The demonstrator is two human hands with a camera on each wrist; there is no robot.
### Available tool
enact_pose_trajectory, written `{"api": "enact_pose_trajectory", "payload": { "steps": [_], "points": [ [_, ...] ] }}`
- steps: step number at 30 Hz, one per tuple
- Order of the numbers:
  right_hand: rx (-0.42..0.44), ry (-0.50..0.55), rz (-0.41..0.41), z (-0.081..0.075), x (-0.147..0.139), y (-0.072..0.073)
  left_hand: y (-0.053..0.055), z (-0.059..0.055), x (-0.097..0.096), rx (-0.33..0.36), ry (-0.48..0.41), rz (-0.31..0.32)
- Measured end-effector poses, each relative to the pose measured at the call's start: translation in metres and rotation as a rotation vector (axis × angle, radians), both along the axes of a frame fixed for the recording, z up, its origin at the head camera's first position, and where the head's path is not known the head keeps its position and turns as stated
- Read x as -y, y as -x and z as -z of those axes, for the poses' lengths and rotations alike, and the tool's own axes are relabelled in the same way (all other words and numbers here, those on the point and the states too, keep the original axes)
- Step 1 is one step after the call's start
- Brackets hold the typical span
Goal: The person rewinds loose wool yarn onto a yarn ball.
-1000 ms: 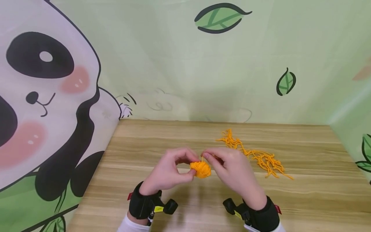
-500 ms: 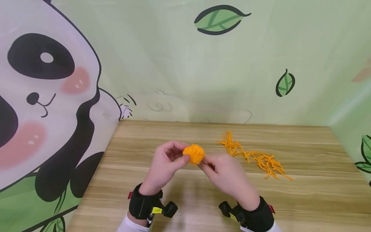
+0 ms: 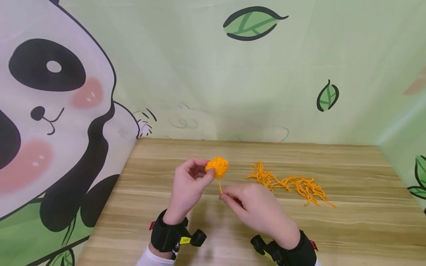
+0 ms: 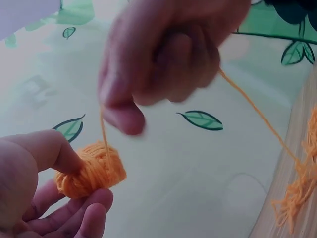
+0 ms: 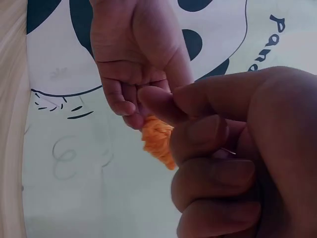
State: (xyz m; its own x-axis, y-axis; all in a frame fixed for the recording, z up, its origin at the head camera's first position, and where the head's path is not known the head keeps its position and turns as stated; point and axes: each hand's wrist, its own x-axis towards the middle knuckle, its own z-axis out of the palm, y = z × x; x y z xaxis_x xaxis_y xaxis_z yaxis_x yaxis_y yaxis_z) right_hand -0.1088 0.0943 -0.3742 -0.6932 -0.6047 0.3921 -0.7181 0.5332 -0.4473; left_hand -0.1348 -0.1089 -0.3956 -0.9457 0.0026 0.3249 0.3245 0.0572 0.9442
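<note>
Between the thumb and fingers of my left hand [image 3: 189, 183] is a small ball of orange yarn [image 3: 217, 167], held above the table. A single taut strand [image 4: 104, 131] runs from the ball to my right hand [image 3: 261, 207], whose thumb and index finger pinch it. In the left wrist view the strand leaves the far side of the right hand and leads down to a loose tangle of orange yarn [image 3: 286, 181] on the table. The right wrist view shows the ball partly hidden behind the right fingers [image 5: 213, 173].
The wooden table [image 3: 159, 155] ends at a green cloth backdrop [image 3: 199, 74] printed with leaves and a panda [image 3: 76, 122]. Black bands with small cameras sit on both wrists.
The left hand has moved the ball up and left. The right hand has swung round beneath the ball, pulling the strand downward. The left part of the loose yarn has shifted toward me.
</note>
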Motion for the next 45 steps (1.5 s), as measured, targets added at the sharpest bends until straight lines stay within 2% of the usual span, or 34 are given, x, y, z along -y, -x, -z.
{"api": "enact_pose_trajectory", "payload": {
  "steps": [4, 7, 14, 22, 30, 37, 41, 45],
  "points": [
    [-0.047, 0.077, 0.031, -0.003, -0.004, -0.002, 0.001, 0.000, -0.001, -0.027, 0.076, -0.021],
    [-0.081, 0.132, 0.062, -0.005, -0.008, -0.002, -0.002, -0.003, -0.002, -0.027, 0.126, -0.010],
    [-0.168, 0.192, 0.135, -0.007, -0.014, 0.002, -0.018, -0.032, -0.009, -0.048, 0.212, 0.110],
    [-0.158, 0.218, 0.207, -0.007, -0.015, 0.005, -0.023, -0.038, -0.010, -0.071, 0.244, 0.238],
    [-0.083, 0.230, 0.215, -0.006, -0.015, 0.005, -0.011, -0.009, -0.003, -0.123, 0.236, 0.338],
    [0.032, 0.219, 0.202, -0.003, -0.016, 0.009, -0.010, -0.008, 0.000, -0.158, 0.156, 0.398],
    [0.070, 0.178, 0.198, 0.000, -0.014, 0.011, -0.011, -0.008, 0.000, -0.134, 0.108, 0.409],
    [0.101, 0.135, 0.211, 0.002, -0.011, 0.012, -0.012, -0.008, 0.001, -0.086, 0.027, 0.383]
  ]
}}
